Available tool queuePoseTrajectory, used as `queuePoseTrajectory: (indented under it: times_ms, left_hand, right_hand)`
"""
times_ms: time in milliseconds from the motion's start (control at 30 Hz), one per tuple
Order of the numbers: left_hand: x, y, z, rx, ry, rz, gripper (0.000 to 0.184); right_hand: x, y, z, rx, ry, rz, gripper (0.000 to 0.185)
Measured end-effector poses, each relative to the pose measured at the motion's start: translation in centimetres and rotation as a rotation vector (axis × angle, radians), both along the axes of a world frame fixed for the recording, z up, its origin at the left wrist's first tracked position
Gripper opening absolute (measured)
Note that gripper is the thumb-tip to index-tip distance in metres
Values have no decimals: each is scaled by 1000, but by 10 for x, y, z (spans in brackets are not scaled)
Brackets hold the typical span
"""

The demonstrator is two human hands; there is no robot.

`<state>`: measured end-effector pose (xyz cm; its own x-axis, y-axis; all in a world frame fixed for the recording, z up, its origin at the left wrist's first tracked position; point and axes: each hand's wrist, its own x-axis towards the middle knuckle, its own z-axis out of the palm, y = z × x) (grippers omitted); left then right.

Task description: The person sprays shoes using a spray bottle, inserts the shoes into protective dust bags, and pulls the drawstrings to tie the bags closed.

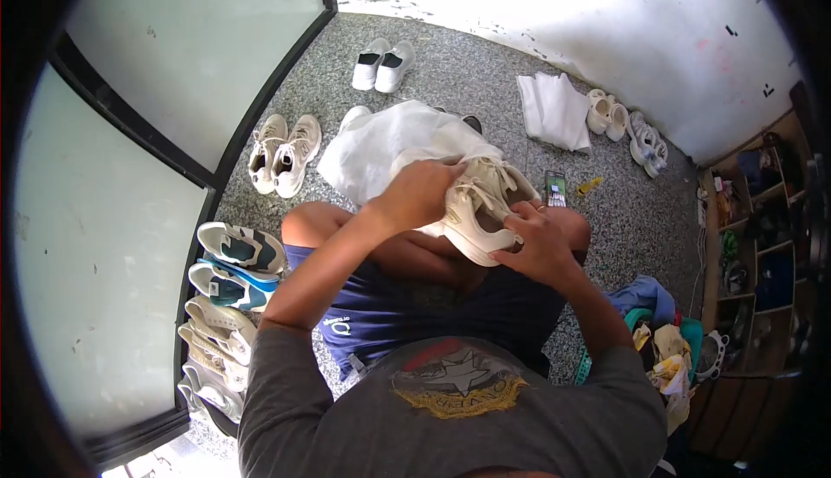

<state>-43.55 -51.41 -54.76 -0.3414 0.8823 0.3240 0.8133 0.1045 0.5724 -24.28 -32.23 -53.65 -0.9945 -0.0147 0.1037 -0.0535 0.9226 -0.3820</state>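
A cream lace-up sneaker (474, 229) is held up over my crossed legs, its heel toward me and its opening facing up. My left hand (421, 192) is closed on the sneaker's left side near the laces, its fingertips partly hidden. At the heel, my right hand (538, 242) grips the collar, thumb outside and fingers at the opening. Just beyond lies a white cloth (394, 145), spread on the floor in front of my legs. Parts of other shoes show at the cloth's far edge.
White slip-on shoes (382, 66) stand ahead, beige sneakers (286, 156) to the left. Several shoes line the glass panel (95, 244). A folded white cloth (554, 111), a phone (555, 189) and a yellow item (589, 185) lie right, near a teal basket (692, 336) and shelf (731, 305).
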Motion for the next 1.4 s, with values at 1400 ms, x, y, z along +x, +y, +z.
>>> queuePoseTrajectory:
  times_ms: [1400]
  left_hand:
    - [33,26,-40,177,397,162,55]
  right_hand:
    - [-13,-18,-77,-612,316,-413,43]
